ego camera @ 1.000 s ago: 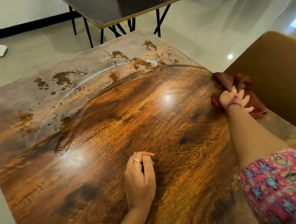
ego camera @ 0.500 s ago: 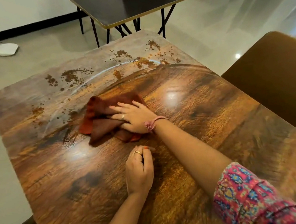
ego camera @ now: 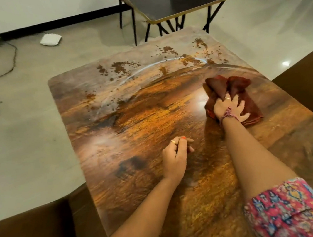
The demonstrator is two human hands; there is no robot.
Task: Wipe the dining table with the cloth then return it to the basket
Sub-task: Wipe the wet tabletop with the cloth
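Cloth (ego camera: 232,95), dark reddish-brown and bunched into folds, lies on the right half of the wooden table (ego camera: 132,120), near its right edge. The right hand (ego camera: 229,106) presses down on it with fingers spread flat across the fabric, the thumb pointing toward the near edge of the cloth; a ring shows on one finger and a pink thread band circles the wrist. The left hand (ego camera: 176,155) rests on the bare tabletop nearer the person, fingers curled under loosely and grasping nothing, with a ring and an orange-painted nail visible. Brown crumbs (ego camera: 119,68) and splotches are scattered across the far part of the table, beyond a curved wet streak. Both forearms reach out from patterned pink sleeves (ego camera: 289,212). A brown chair (ego camera: 307,91) stands beside the table on the right. On the floor beyond are a dark folding table (ego camera: 187,1), a white flat device (ego camera: 50,40) and a cable.
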